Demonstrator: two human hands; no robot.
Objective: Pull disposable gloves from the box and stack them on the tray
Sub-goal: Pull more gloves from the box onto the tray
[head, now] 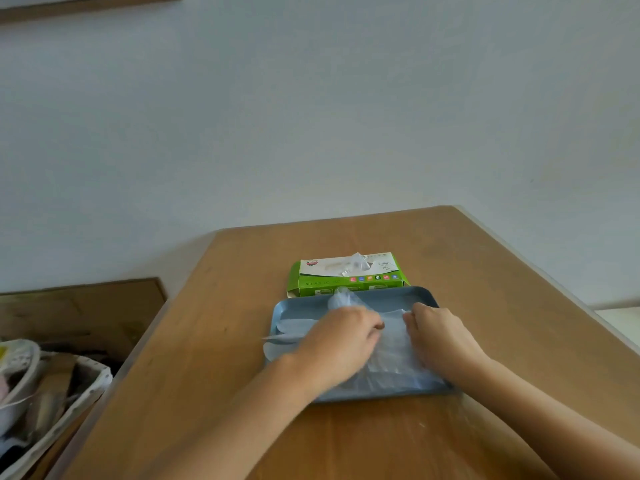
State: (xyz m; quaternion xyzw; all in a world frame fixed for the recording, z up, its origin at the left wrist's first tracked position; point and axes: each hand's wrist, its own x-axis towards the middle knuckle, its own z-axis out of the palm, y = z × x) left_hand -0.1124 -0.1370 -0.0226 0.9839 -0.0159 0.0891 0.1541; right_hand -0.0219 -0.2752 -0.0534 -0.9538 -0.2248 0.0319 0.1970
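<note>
One box [346, 276], one tray [298, 308] and two hands are in view on the wooden tabletop [207, 375]. How many gloves lie on the tray cannot be counted, because the clear film is layered and blurred.

The green and white box lies flat with its long axis running left to right. It sits just behind the tray's far rim, and a single glove [356, 263] sticks up from its top opening. The blue tray is parallel to the box, also long side left to right, and nearer the person.

The pile of gloves [391, 362] is spread over the middle and right of the tray. Its long axis follows the tray's, and the rounded finger ends point left, some reaching over the left rim. A crumpled bit of film rises near the far rim.

The left hand [341, 336] is over the middle of the tray. Its fingers are curled and the thumb meets them, pinching the film. The right hand [438, 332] is near the tray's right end, knuckles up and fingers bent down, nipping the edge of the film.

One cloth basket [93, 386] of clutter stands low at the left, off the tabletop.
</note>
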